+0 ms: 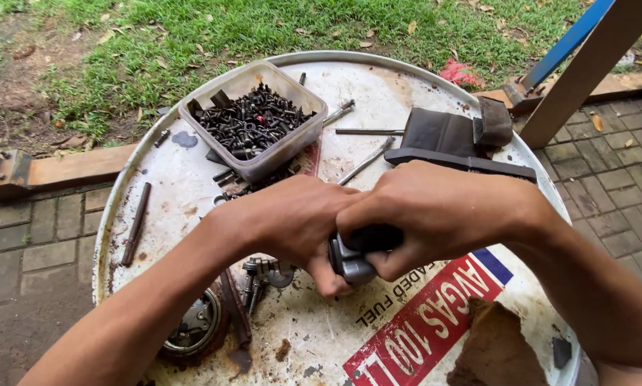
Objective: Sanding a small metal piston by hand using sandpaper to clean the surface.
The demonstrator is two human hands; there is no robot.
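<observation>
Grey metal part gripped by left hand and right hand above a rusty white drum top.

Both hands clamped on a small grey metal part over the drum top: left hand, right hand. Possibly a dark handle too. Tub of black screws behind.

Near your right forearm, a slanted red label with white lettering and a blue-white corner, seemingly torn, sticks to the drum top.
</observation>
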